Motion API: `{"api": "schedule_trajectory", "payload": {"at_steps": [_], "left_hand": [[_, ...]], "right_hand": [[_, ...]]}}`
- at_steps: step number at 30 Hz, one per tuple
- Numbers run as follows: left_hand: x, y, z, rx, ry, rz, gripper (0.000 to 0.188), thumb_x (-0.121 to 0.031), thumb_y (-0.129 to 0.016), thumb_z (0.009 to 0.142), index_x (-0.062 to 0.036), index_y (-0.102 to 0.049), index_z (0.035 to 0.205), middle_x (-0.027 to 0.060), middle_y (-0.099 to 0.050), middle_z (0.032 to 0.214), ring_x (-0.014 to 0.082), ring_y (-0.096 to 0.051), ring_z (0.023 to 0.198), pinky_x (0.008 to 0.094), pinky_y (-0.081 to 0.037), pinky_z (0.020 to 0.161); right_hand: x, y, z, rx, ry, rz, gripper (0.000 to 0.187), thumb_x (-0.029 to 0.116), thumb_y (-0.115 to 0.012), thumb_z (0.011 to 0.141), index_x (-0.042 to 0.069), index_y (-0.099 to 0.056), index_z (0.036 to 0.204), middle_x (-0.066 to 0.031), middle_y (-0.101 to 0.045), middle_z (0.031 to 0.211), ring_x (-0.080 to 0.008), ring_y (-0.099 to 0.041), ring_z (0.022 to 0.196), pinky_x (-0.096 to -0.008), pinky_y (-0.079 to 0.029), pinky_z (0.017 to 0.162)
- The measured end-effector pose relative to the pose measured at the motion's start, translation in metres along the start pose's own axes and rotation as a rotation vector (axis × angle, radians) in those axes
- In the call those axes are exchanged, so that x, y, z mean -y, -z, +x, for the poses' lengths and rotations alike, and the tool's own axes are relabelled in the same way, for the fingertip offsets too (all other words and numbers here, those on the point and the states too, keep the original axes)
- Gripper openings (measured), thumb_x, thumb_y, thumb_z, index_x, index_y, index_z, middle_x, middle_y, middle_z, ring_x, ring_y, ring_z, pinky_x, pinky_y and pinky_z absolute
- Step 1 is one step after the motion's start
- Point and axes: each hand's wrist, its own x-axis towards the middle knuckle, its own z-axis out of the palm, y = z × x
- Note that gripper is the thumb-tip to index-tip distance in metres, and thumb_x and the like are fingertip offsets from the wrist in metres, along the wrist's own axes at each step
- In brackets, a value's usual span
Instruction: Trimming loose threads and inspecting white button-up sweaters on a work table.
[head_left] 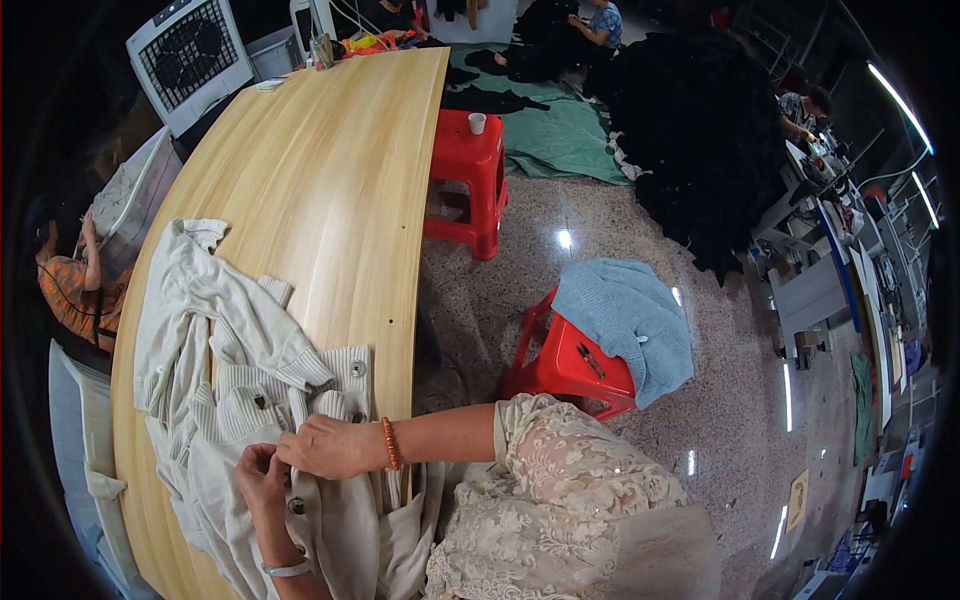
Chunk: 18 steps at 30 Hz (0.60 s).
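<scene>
A cream knitted cardigan [245,375] with ribbed bands and dark buttons [296,506] lies rumpled over the near end of the wooden table. Above its front, my left hand [262,480], with a pale bangle at the wrist, has its thumb and fingers pinched together. My right hand [335,447], wearing an orange bead bracelet [390,444], reaches across from the right with fingers bent closed. The fingertips of both hands meet over the knit. Whatever sits between them is too small or too hidden to make out.
The long table [330,150] runs away from me. To its right, a red stool [570,355] carries a blue knit garment [630,320] and thread snips [590,360]. A farther red stool [468,150] holds a white cup [477,123]. Black fabric [690,140] is heaped beyond; people sit nearby.
</scene>
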Motion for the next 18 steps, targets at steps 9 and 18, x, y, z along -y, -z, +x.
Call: {"api": "schedule_trajectory", "payload": {"at_steps": [9, 18], "left_hand": [[0.012, -0.004, -0.009, 0.051, 0.227, -0.837, 0.012, -0.014, -0.070, 0.089, -0.0032, -0.065, 0.088, -0.0048, -0.058, 0.066, 0.0022, -0.045, 0.052, 0.0176, -0.032, 0.047], [0.015, 0.006, -0.033, 0.191, 0.062, -0.650, 0.031, -0.003, -0.070, 0.083, 0.0035, -0.063, 0.113, 0.0051, -0.066, 0.101, 0.0115, -0.062, 0.085, 0.0247, -0.050, 0.078]], "right_hand": [[0.010, 0.002, 0.004, -0.103, -0.171, 0.210, 0.013, 0.011, -0.053, 0.088, 0.000, -0.051, 0.096, -0.0172, -0.061, 0.080, -0.0362, -0.065, 0.071, -0.0420, -0.052, 0.064], [0.004, -0.013, -0.003, -0.031, -0.092, 0.181, 0.014, 0.011, -0.056, 0.084, -0.002, -0.057, 0.088, -0.0204, -0.061, 0.085, -0.0354, -0.065, 0.079, -0.0414, -0.053, 0.069]]}}
